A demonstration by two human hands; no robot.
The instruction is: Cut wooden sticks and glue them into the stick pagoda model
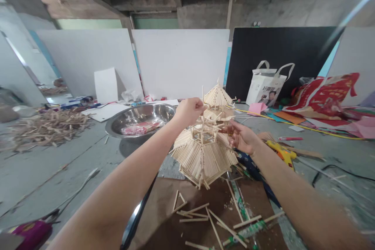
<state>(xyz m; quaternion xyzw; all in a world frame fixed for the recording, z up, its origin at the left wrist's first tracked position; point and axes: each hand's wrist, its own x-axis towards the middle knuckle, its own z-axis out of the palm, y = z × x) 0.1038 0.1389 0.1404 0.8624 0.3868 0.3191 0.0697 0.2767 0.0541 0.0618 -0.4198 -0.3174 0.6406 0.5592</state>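
The stick pagoda model [205, 144] sits in the middle of the view, held up between both hands above the far edge of a brown board [164, 211], with a steel basin [140, 119] just behind it to the left. The left hand [189, 111] is closed almost into a fist, thumb and forefinger pinching a thin upright stick beside the small top roof. The right hand [243, 136] comes in from the other side with its fingers curled and drawn together on the open lattice between the roofs; whether they nip a stick of the frame or a loose one cannot be told. The model looks very light and, as a whole, fairly stiff, yet fragile. It is built of slim wooden sticks apparently joined only at small glued points, so a squeeze on the fanned roof slats would likely snap or pop them. The crossed frame posts between the tiers seem the safest place to grip, lightly and from two sides. Loose sticks [199, 211] lie scattered on the board, and a yellow glue gun [283, 152] rests near the right forearm.
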